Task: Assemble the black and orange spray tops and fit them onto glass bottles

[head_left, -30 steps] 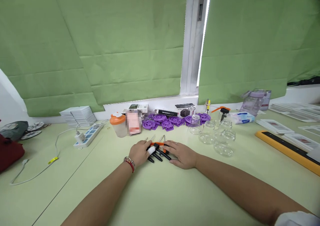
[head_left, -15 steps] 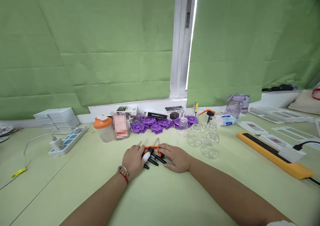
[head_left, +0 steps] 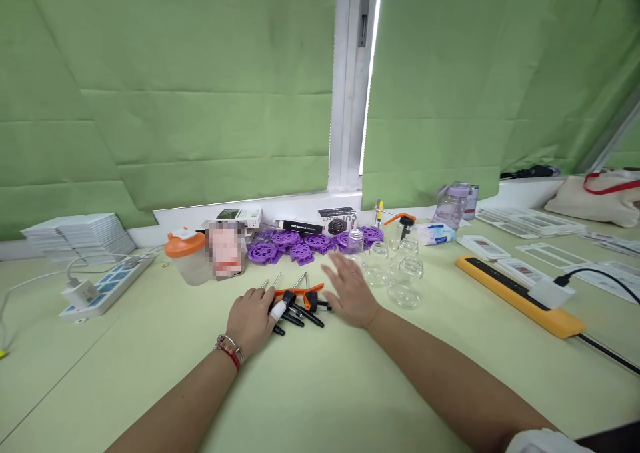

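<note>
A small pile of black-handled pieces (head_left: 309,316) with thin metal rods and orange parts (head_left: 300,291) lies on the table before me. My left hand (head_left: 250,317) rests against the pile's left end, fingers stretched out and thumb over the black handles. A white wrap (head_left: 278,310) covers that thumb. To the right of the pile is my right hand (head_left: 354,291), raised and apart from it, fingers spread and holding nothing. Several clear glass vessels (head_left: 404,294) stand just beyond my right hand. Behind the pile lie several purple plastic wheel-shaped pieces (head_left: 301,253).
An orange-lidded cup (head_left: 185,245) and a pink packet (head_left: 225,249) stand at the back left. On the left are a white power strip (head_left: 107,289) and stacked white cards (head_left: 80,236). An orange power strip (head_left: 520,296) lies right, with a purple bottle (head_left: 451,206) behind.
My right hand has lifted off the pile and moved up and right, its fingers spreading. My left hand stays at the pile's left end. The whole view has shifted slightly.
</note>
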A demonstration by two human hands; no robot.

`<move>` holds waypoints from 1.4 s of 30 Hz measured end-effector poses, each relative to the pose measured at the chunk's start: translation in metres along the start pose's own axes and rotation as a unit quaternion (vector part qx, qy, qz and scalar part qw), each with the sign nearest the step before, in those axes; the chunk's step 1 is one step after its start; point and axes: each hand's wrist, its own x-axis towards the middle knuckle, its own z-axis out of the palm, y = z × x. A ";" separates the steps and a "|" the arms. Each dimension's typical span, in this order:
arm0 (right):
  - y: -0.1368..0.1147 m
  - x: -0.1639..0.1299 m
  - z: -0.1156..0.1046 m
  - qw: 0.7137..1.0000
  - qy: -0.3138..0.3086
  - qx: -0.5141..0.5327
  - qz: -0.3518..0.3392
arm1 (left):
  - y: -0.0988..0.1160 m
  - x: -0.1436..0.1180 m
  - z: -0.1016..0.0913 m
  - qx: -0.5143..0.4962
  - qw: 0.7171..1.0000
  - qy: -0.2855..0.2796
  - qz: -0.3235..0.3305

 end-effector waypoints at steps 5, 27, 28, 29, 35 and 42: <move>0.029 -0.002 0.002 0.958 0.180 -0.079 0.207 | -0.001 -0.001 -0.002 0.020 0.997 0.068 0.025; 0.069 -0.021 0.036 0.872 0.159 0.058 0.460 | 0.057 0.060 -0.028 -0.093 0.965 -0.174 0.173; 0.073 -0.024 0.040 0.874 0.173 0.054 0.452 | 0.058 0.060 -0.028 -0.094 0.965 -0.178 0.168; 0.077 -0.027 0.045 0.877 0.187 0.053 0.440 | 0.059 0.061 -0.028 -0.096 0.965 -0.179 0.165; 0.087 -0.033 0.055 0.870 0.205 0.085 0.440 | 0.065 0.059 -0.022 -0.109 0.973 -0.144 0.147; 0.057 -0.015 0.022 0.902 0.203 0.044 0.378 | 0.060 0.045 -0.025 -0.247 0.965 -0.031 0.081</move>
